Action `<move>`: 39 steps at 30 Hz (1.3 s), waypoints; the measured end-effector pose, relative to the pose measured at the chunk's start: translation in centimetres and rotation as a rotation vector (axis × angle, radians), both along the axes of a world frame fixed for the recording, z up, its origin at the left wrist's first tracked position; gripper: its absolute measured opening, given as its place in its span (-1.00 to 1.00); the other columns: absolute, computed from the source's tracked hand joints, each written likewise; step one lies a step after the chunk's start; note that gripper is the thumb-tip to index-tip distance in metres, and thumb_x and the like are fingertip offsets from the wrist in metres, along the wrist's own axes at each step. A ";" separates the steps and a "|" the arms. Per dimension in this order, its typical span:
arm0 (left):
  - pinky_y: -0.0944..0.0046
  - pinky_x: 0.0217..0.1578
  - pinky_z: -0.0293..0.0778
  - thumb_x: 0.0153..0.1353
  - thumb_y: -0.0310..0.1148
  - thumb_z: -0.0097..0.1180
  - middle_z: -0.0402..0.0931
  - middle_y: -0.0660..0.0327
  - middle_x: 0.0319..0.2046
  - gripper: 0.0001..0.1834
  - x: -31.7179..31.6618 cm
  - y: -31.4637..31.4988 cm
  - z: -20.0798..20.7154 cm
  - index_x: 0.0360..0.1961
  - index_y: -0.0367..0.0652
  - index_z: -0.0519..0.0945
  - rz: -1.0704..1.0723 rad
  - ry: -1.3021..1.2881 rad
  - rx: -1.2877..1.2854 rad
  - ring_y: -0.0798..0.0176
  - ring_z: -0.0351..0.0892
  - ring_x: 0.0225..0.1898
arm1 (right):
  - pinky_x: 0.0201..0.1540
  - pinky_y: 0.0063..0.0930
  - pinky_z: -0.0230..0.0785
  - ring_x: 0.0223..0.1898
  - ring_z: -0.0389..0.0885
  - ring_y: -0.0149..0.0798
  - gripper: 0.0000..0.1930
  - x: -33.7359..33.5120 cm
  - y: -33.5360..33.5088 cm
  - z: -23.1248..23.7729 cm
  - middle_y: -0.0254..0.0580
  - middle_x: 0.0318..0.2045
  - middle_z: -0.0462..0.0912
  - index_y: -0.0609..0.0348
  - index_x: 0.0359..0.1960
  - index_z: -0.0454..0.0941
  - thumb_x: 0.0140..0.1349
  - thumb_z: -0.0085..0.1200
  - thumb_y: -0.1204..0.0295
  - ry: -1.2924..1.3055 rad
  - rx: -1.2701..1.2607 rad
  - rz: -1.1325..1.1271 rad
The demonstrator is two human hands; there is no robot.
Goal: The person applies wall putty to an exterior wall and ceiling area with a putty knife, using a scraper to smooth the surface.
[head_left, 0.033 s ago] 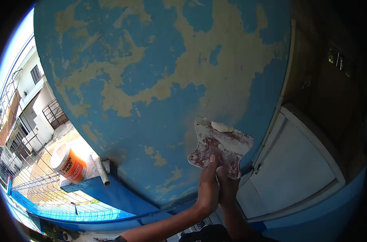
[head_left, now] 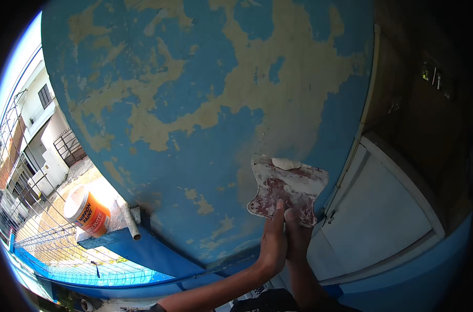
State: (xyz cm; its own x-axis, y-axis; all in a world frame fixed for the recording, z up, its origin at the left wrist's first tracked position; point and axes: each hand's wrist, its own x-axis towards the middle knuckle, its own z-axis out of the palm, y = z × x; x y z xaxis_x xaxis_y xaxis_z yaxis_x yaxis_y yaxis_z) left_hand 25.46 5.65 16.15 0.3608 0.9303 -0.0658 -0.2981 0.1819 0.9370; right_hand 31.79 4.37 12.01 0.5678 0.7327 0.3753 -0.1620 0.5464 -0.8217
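A flat putty spreader with curved-in sides, reddish brown and smeared white, is held up in front of the wall. A thick lump of white putty sits along its far edge. My left hand is closed at the spreader's near edge, one finger lying up its face. Close beside it, my right hand also grips that near edge; its other fingers are hidden behind. Blue paint and bare beige patches cover the wall, with a greyish smoothed area just beyond the spreader. Whether the spreader touches the wall, I cannot tell.
An orange and white bucket stands on a blue ledge at the left, beside a short pipe. A wire fence runs behind it. On the right is a white door panel in a frame.
My hands and the spreader have shifted slightly to the right, and the spreader has turned a little. Both hands keep their grip.
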 end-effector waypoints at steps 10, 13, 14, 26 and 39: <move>-0.17 0.33 0.28 0.42 0.03 0.09 -0.20 -0.23 0.52 -0.14 0.0 1.2 -3.8 0.52 -0.26 0.07 -0.252 0.316 0.710 -0.27 0.11 0.48 | 0.04 -0.11 0.56 0.01 0.67 -0.07 -0.59 14.3 4.1 5.6 0.06 0.03 0.61 0.34 0.17 0.44 0.32 0.11 0.46 0.569 0.054 0.015; -0.14 0.24 0.44 0.38 0.00 0.17 0.02 -0.25 0.47 -0.16 -1.4 2.5 -7.7 0.48 -0.27 0.16 -0.444 0.418 0.491 -0.23 0.30 0.40 | -0.04 0.01 0.63 -0.03 0.70 0.02 -0.56 18.9 6.1 5.6 0.12 0.02 0.61 0.35 0.15 0.44 0.21 0.11 0.56 0.404 -0.030 0.134; -0.14 0.24 0.44 0.38 0.00 0.17 0.02 -0.25 0.47 -0.16 -1.8 3.1 -9.3 0.48 -0.27 0.16 -0.449 0.410 0.490 -0.23 0.30 0.40 | -0.05 0.02 0.65 -0.05 0.71 0.04 -0.56 19.6 6.9 5.5 0.14 0.00 0.61 0.37 0.13 0.44 0.18 0.10 0.59 0.341 -0.061 0.124; 0.07 -0.02 0.63 0.40 -0.03 0.17 0.55 -0.07 0.12 -0.35 -2.8 6.1 -23.9 0.31 -0.30 0.43 -0.470 0.425 0.158 0.08 0.64 0.06 | 0.13 0.14 0.64 0.02 0.61 0.32 -0.66 21.4 12.4 12.5 0.45 0.05 0.41 0.67 -0.01 0.24 0.18 -0.08 0.72 0.490 -0.245 0.013; 0.24 -0.33 0.63 0.36 -0.11 0.17 0.64 0.09 -0.02 -0.53 -1.8 5.6 -32.6 0.15 -0.20 0.59 -0.621 0.400 -0.154 0.21 0.70 -0.21 | 0.10 0.24 0.65 0.04 0.55 0.49 -0.74 19.3 13.4 31.4 0.51 0.02 0.40 0.75 -0.10 0.27 0.19 -0.17 0.73 0.143 -0.180 -0.064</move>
State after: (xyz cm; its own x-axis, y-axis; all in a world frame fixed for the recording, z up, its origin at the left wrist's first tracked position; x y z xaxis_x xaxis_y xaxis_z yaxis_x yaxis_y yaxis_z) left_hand 23.61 11.26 -16.46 0.7372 0.5336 -0.4146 0.2591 0.3435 0.9027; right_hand 51.06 17.79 43.39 0.6529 0.7416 0.1543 -0.2537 0.4060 -0.8779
